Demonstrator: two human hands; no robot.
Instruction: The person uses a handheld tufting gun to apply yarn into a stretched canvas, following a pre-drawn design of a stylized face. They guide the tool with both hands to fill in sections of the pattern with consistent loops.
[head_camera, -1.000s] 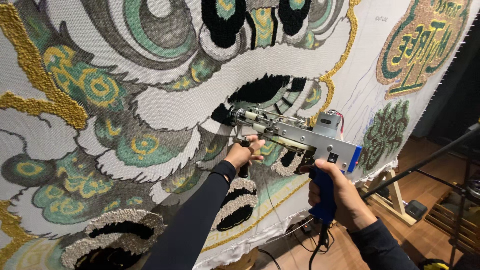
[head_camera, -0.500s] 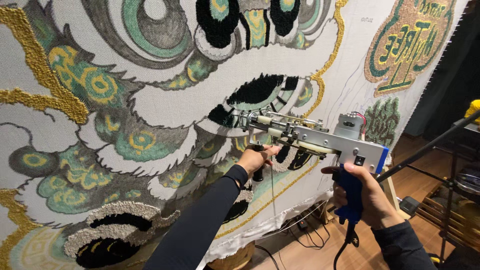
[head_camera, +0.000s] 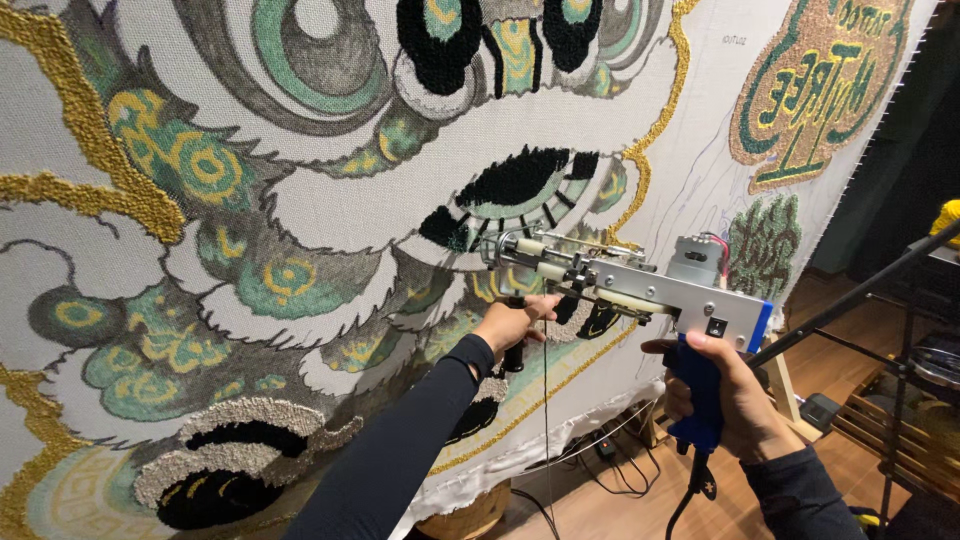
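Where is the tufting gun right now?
In the head view, right of centre, the tufting gun is held against the stretched cloth, between the left hand and right hand.

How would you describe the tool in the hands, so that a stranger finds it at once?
In front of the big tufted cloth, low right, the tufting gun points at it. Unlike the soft yarn, it is grey metal with a blue grip, held by the right hand.

rug-tufting workshop: stretched tufted canvas (head_camera: 330, 200), tufting gun (head_camera: 640, 285), floor cables (head_camera: 600, 460).
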